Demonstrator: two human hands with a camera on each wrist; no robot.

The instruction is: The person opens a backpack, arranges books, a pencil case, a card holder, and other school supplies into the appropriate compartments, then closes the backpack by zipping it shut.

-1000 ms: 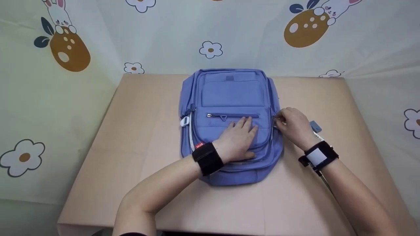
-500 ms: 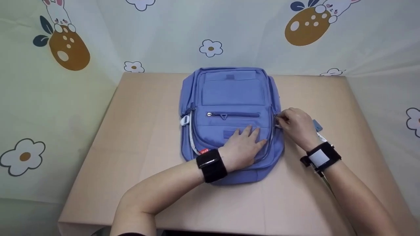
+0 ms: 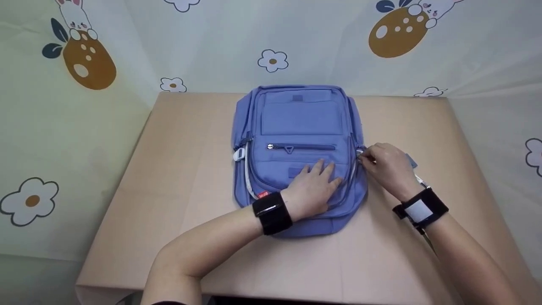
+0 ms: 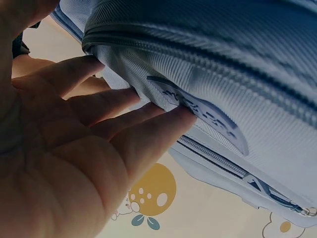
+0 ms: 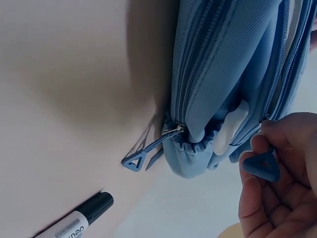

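A blue backpack (image 3: 301, 118) lies front side up on the table in the head view. My left hand (image 3: 312, 192) rests on its lower front with fingers spread; in the left wrist view the fingertips touch the fabric near a raised label (image 4: 200, 114). At the backpack's right edge, my right hand (image 3: 389, 171) pinches a zipper slider between thumb and fingers. From it hangs a triangular zipper pull (image 5: 262, 167) in the right wrist view. A second triangular pull (image 5: 134, 161) dangles from another side zip. The front compartment's zip is parted along the sides.
A black-capped marker (image 5: 74, 220) lies on the table (image 3: 190, 169) right of the backpack. Beside it, partly behind my right hand, is a small blue-grey block (image 3: 411, 160). A printed cloth (image 3: 322, 42) stands behind the table.
My left hand has slid down the backpack's front, uncovering a label. My right hand has shifted slightly rightward and down along the side zip, still pinching it.
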